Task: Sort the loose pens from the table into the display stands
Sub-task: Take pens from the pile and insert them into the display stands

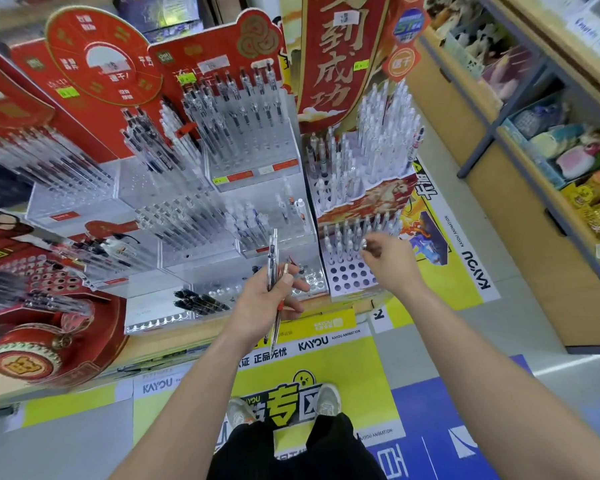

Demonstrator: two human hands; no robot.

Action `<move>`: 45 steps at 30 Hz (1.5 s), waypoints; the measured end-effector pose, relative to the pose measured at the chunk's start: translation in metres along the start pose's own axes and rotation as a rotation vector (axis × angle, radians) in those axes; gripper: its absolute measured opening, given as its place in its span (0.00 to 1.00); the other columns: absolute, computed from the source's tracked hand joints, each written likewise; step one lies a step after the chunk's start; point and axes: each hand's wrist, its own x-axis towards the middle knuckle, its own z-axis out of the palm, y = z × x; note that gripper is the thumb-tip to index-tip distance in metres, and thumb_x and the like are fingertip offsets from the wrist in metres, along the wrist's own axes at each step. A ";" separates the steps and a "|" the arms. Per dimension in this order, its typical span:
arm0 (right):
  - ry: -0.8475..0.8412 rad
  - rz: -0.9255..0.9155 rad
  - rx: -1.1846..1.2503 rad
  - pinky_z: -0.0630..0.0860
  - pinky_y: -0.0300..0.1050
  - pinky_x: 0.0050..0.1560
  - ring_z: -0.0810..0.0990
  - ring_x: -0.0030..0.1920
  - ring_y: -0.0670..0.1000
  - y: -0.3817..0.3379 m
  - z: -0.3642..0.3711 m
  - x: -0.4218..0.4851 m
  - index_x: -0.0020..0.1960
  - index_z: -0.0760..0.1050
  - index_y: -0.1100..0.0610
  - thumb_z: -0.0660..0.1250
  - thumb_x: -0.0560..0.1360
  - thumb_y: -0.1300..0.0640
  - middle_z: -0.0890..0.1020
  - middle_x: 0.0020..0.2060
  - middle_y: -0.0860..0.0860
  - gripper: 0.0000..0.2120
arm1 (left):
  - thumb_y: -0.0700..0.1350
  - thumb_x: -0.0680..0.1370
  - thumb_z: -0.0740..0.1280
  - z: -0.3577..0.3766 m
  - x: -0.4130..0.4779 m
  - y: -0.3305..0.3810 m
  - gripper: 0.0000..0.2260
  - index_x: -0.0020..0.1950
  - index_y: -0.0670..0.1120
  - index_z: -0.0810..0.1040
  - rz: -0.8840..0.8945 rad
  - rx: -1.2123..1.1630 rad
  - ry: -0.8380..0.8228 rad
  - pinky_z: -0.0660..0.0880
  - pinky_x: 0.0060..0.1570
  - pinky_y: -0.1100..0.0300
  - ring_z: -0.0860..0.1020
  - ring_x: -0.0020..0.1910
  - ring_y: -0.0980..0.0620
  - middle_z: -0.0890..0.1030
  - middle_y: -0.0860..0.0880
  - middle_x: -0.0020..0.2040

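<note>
Head view: right grip (pixel 385 258) pinches an upright pen (pixel 363 242) over the holed stand (pixel 357 296), tabletop's (pixel 160 349) right corner; left grip (pixel 267 301) clasps spare pens (pixel 273 258).

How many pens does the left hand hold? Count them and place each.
2 that I can tell apart, both in the left hand: a clear pen sticking up above the knuckles, and a red-banded pen beside it, crossing the palm. Blur may hide a third.

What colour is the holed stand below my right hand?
White stand with rows of dark round holes; the head view shows it best.
</note>
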 end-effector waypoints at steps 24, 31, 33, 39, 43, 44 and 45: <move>-0.261 -0.282 0.175 0.74 0.36 0.43 0.80 0.41 0.41 -0.128 0.018 -0.040 0.48 0.85 0.52 0.70 0.79 0.53 0.85 0.41 0.43 0.06 | 0.40 0.85 0.61 -0.019 -0.010 0.001 0.09 0.57 0.39 0.79 0.102 -0.011 0.025 0.76 0.32 0.61 0.81 0.32 0.51 0.87 0.45 0.47; -0.289 -0.253 0.233 0.78 0.47 0.45 0.82 0.40 0.47 -0.141 0.019 -0.030 0.43 0.84 0.51 0.72 0.78 0.54 0.85 0.37 0.46 0.05 | 0.42 0.85 0.61 -0.036 -0.015 0.000 0.10 0.60 0.41 0.79 0.068 -0.067 -0.002 0.80 0.38 0.60 0.84 0.38 0.50 0.87 0.45 0.50; -0.226 -0.235 0.279 0.79 0.48 0.47 0.82 0.39 0.47 -0.144 0.016 -0.026 0.43 0.83 0.52 0.71 0.79 0.55 0.84 0.36 0.46 0.06 | 0.43 0.85 0.61 -0.045 -0.019 -0.001 0.09 0.60 0.42 0.79 0.042 -0.056 0.007 0.81 0.39 0.60 0.84 0.39 0.51 0.87 0.45 0.50; -0.208 -0.196 0.415 0.82 0.53 0.51 0.85 0.40 0.48 -0.168 0.026 -0.032 0.55 0.80 0.56 0.71 0.79 0.55 0.85 0.39 0.50 0.07 | 0.43 0.85 0.61 -0.065 -0.027 -0.004 0.09 0.60 0.40 0.78 0.023 -0.031 0.020 0.76 0.32 0.61 0.80 0.34 0.50 0.87 0.44 0.50; -0.173 -0.205 0.412 0.81 0.54 0.51 0.84 0.39 0.45 -0.191 0.039 -0.034 0.58 0.81 0.52 0.75 0.76 0.54 0.85 0.36 0.47 0.11 | 0.45 0.86 0.60 -0.075 -0.031 0.002 0.11 0.62 0.42 0.78 0.027 -0.036 0.023 0.80 0.35 0.58 0.85 0.42 0.47 0.87 0.46 0.52; -0.164 -0.224 0.414 0.81 0.56 0.51 0.84 0.40 0.47 -0.196 0.040 -0.032 0.58 0.81 0.51 0.74 0.76 0.54 0.85 0.36 0.46 0.11 | 0.46 0.86 0.60 -0.079 -0.033 0.004 0.11 0.62 0.43 0.78 0.026 -0.026 0.042 0.81 0.36 0.57 0.85 0.44 0.47 0.87 0.48 0.53; -0.147 -0.247 0.416 0.81 0.57 0.51 0.84 0.41 0.48 -0.203 0.039 -0.029 0.60 0.81 0.50 0.73 0.77 0.54 0.85 0.37 0.46 0.11 | 0.46 0.86 0.60 -0.085 -0.034 0.006 0.11 0.62 0.44 0.79 0.027 -0.019 0.076 0.81 0.36 0.56 0.86 0.44 0.47 0.87 0.49 0.53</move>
